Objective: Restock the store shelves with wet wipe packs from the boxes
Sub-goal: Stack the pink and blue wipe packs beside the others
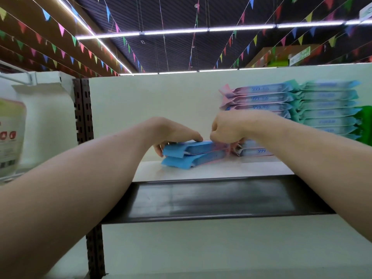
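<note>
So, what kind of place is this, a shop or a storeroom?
Most likely a shop aisle. Stacked wet wipe packs sit on a white display shelf with a dark price rail along its front edge, and strings of coloured bunting hang under the ceiling lights.

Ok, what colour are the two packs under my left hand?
The packs are blue, pinkish at one end; head view shows it.

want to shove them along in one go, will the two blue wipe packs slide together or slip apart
Likely to slip: the blue packs look like smooth film, so the top one may slide off the lower. The flat end flaps suggest soft, bendy packs. Lying flat on the shelf, they should not tip.
</note>
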Available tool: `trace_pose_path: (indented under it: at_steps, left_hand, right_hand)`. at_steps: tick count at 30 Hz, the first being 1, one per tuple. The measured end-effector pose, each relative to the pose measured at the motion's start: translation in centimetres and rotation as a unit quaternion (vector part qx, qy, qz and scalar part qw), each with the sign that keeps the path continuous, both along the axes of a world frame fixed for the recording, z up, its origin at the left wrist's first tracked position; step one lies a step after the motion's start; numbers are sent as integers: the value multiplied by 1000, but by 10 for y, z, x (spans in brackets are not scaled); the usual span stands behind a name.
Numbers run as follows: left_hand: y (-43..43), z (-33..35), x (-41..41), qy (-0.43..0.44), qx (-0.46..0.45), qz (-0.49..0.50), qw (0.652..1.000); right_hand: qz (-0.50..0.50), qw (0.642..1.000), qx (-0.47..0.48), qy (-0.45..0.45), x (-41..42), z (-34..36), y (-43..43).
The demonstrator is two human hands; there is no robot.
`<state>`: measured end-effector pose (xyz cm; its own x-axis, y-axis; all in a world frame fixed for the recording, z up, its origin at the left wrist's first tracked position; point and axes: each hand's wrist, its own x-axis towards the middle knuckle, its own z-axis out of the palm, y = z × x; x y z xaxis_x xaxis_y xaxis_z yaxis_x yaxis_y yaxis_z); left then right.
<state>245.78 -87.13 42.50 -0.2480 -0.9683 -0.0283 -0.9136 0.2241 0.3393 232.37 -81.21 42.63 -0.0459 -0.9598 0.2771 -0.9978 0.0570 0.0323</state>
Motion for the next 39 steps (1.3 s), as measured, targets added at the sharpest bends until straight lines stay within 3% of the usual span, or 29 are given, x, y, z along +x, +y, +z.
trace_pose_path:
  at_steps: [2,5,9,12,14,19,27,35,39]
  left_hand:
    - [9,8,3,45,38,-6,998]
    - [15,18,13,82,33,-9,996]
    - [2,10,25,-46,-122,6,991]
    - [-4,7,20,-79,-114,-72,988]
    - [1,5,11,-103,-101,-119,982]
    - [3,0,-1,-226,-127,-118,959]
    - [-4,-1,5,-94,-75,-98,988]
    - [1,13,14,-114,-13,-43,993]
    - [-9,7,3,-178,-80,-34,980]
  right_hand:
    - [24,995,47,-81,-1,0,-2]
    - [38,995,60,-71,-8,2,-4]
    - [52,991,11,-124,-12,8,-2]
    - [59,977,108,-177,-7,11,5]
    - [56,973,172,-140,-3,9,7]
    - [74,983,144,-83,-10,4,-3]
    - [87,991,100,28,-6,1,-11]
    - [165,981,90,43,-5,-1,-18]
    - [135,981,59,128,-9,-8,-40]
